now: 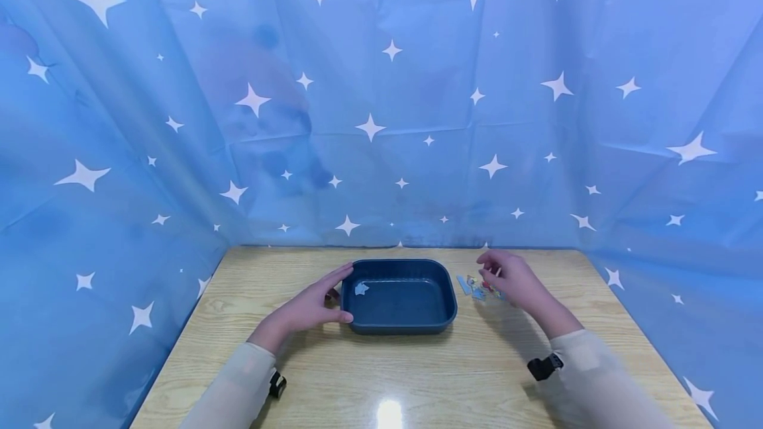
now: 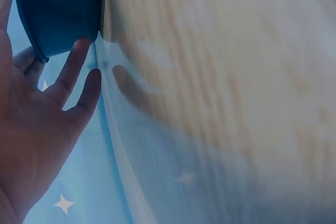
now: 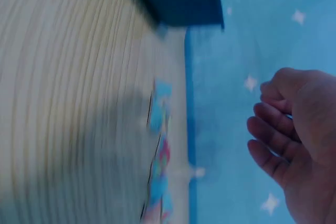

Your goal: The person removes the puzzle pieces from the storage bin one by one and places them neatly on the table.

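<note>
A dark blue rectangular tray [image 1: 398, 331] stands on the table, with a small light blue puzzle piece [image 1: 361, 288] inside near its left end. My left hand [image 1: 312, 303] spans that end, thumb at the front corner and index finger along the back rim. In the left wrist view, fingertips of the left hand [image 2: 47, 103] meet the tray's wall [image 2: 63, 14], while the little finger stands off it. Right of the tray lies a small pile of colourful puzzle pieces [image 1: 477, 293]. Over it hovers my right hand [image 1: 512, 280], fingers loosely bent, nothing visible between them.
The wooden table [image 1: 381, 369] ends at the back against a blue curtain [image 1: 381, 177] with white stars, which also hangs along both sides. Dark bands with small devices [image 1: 545, 367] sit on both sleeves.
</note>
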A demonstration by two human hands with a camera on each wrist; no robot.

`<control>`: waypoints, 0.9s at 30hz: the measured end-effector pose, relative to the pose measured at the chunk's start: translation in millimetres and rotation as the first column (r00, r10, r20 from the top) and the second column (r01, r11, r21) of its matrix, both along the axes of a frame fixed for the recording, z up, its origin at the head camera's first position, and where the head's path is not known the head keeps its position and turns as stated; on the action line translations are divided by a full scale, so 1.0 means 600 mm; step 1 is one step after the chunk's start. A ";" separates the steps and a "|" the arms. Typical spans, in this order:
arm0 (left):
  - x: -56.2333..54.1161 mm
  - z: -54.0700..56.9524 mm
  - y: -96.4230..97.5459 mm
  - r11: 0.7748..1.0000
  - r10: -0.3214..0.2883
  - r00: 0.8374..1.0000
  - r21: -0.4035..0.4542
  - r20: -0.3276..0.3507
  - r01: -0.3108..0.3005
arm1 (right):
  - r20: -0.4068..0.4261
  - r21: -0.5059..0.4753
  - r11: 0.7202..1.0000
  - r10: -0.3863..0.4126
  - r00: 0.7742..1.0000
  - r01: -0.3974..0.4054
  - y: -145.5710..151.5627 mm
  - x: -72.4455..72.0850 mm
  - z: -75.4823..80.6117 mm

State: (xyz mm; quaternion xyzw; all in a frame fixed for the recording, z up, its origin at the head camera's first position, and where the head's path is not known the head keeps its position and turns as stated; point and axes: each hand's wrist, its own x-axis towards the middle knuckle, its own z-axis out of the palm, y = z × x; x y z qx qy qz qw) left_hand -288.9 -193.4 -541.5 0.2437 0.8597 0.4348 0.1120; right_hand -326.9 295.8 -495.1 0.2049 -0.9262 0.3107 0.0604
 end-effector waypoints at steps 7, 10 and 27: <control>-0.001 -0.001 0.000 1.000 -0.012 1.000 0.009 -0.007 0.012 | -0.042 0.021 0.994 0.107 0.993 -0.107 -0.083 0.007 0.014; 0.000 0.000 0.000 1.000 -0.010 1.000 0.010 -0.007 0.010 | -0.039 0.049 0.987 0.158 0.987 -0.156 -0.120 0.011 0.019; 0.001 0.003 -0.001 1.000 0.002 1.000 0.002 0.008 -0.002 | 0.087 0.168 0.936 0.298 0.951 -0.309 -0.270 0.013 0.013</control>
